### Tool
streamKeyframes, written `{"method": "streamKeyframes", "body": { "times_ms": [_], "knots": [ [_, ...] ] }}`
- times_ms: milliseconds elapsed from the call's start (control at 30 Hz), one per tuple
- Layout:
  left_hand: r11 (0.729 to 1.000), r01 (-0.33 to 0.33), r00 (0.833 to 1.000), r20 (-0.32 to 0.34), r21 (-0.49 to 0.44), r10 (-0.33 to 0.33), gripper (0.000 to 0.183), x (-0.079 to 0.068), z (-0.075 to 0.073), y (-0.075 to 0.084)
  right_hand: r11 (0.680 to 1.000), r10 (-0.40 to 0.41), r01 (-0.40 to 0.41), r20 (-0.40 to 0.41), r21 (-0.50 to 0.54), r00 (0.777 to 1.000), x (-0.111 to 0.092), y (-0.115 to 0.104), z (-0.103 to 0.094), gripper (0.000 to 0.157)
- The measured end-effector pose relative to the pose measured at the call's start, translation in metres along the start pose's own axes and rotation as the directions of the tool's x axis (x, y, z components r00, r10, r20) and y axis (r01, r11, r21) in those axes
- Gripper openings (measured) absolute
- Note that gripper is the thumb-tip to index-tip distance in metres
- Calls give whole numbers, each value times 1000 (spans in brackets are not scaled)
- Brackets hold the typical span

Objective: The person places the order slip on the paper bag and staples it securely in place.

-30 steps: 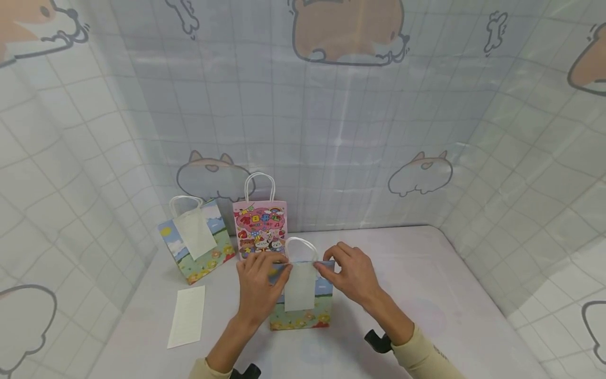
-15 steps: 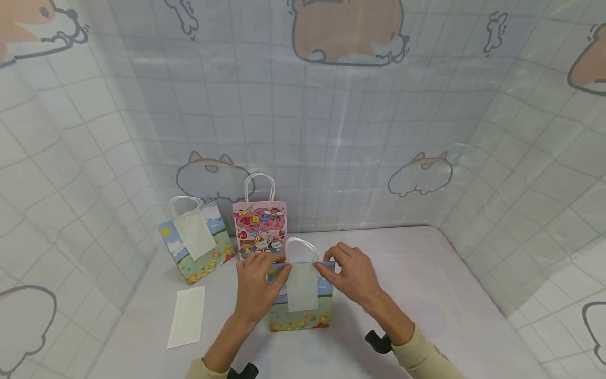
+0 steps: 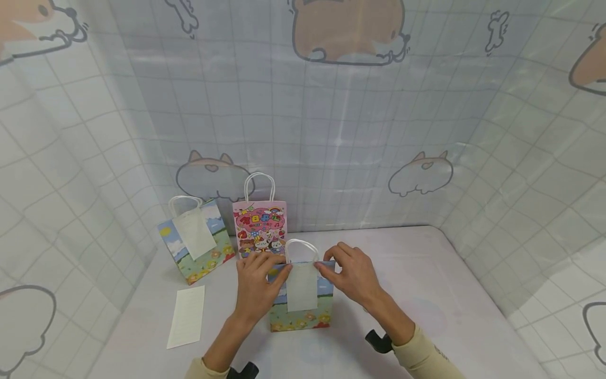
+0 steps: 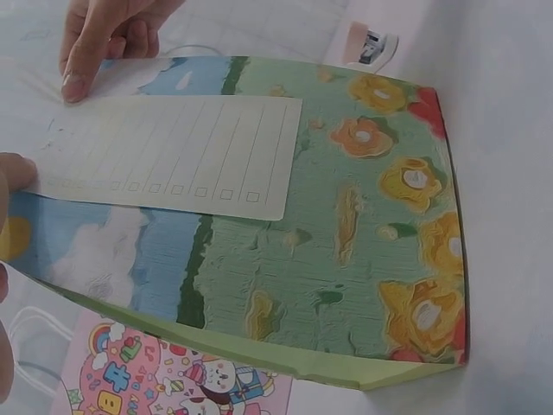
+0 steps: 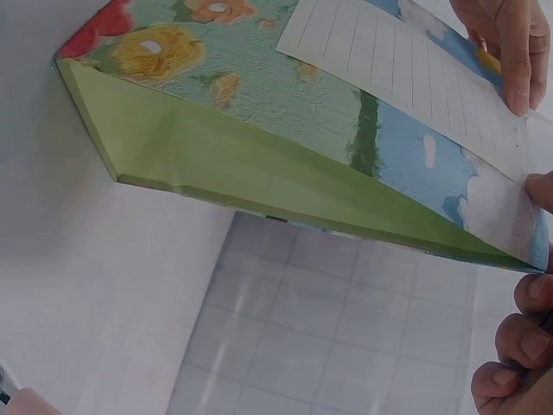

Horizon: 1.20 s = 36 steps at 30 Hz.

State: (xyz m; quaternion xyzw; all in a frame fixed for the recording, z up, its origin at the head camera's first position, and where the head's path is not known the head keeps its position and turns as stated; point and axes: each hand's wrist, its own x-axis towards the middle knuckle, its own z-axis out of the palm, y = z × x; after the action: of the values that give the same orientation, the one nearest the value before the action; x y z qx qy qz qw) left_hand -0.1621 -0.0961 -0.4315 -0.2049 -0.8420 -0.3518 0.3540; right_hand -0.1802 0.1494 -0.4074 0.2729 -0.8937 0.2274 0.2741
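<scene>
Nearer the person than the pink bag (image 3: pixel 259 226), the flowered bag (image 3: pixel 303 320) is pinched along its top edge by the left hand (image 3: pixel 258 284) and the right hand (image 3: pixel 352 275), probably to steady the paper slip (image 3: pixel 302 289) there; a pale table (image 3: pixel 402 255) spreads beneath the pink bag, cartoon-printed sheeting (image 3: pixel 331 131) hanging behind.

Left sleeve (image 3: pixel 202 370): beige, ending on the forearm.
Right sleeve (image 3: pixel 424 357): matching beige, small dark markings along the forearm.
Left wrist camera (image 3: pixel 245 371): black, blunt-ended, beside the cuff.
Right wrist camera (image 3: pixel 377 342): black, short, elbow-shaped.
Left hand (image 3: pixel 259 284), right hand (image 3: pixel 351 275): bare.
</scene>
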Motion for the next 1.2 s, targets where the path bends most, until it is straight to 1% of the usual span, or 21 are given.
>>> {"method": "streamKeyframes", "body": {
  "times_ms": [367,567,800,933,1100,1200],
  "knots": [
    [1000,19,1000,18,-8,-19,16,0,2,-2,1000,-5,5,0,4,1000,-1,1,1,23],
    [999,35,999,26,-12,-34,16,-1,2,-2,1000,5,-5,13,4,1000,-1,1,0,23],
    [999,37,999,23,-11,-37,17,-1,2,-1,1000,26,-26,34,13,999,0,-1,-1,24],
    [999,44,999,26,-12,-44,17,0,2,-1,997,64,-66,55,29,996,-1,-1,-3,24],
    [999,46,999,23,-14,-45,17,0,1,0,988,140,-145,94,55,986,-4,2,-6,31],
    [999,45,999,19,-13,-44,17,0,1,0,981,169,-178,107,77,980,-7,6,-9,33]
  ]
}}
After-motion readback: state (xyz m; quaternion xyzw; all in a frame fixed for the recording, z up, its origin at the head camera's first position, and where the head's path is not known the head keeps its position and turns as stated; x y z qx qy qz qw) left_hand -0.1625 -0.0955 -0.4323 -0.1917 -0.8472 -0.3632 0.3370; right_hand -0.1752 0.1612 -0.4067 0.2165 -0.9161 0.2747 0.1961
